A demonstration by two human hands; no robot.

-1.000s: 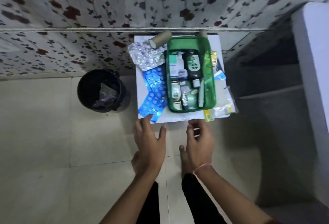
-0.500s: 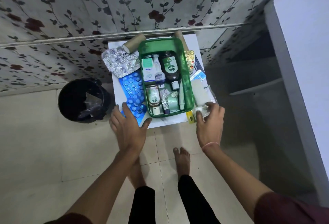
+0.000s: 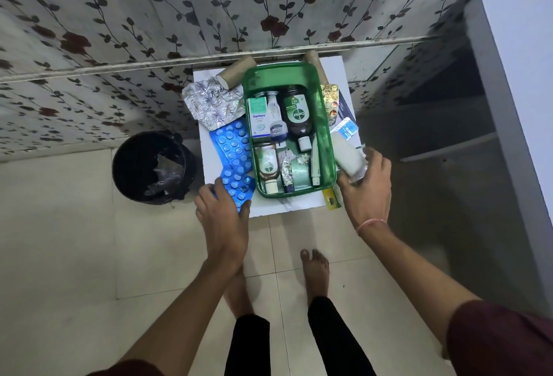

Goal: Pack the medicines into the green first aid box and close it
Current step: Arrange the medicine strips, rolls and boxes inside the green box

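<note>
So the first aid box (image 3: 287,76) is see-through green, sitting on a plain white table (image 3: 332,67). Inside there's a dark brown bottle (image 3: 296,118) with a green label and white cap, plus a white and teal carton (image 3: 258,120). Left of the box: bright blue blister strips (image 3: 232,151) dotted with round pills, and crinkly silver foil strips (image 3: 211,105) further back. Gold blister pack (image 3: 329,100) on the right. Wall (image 3: 149,16) is whitish with dark red roses on leafy vines, bin (image 3: 151,166) is black, floor tiles (image 3: 74,241) cream.
</note>
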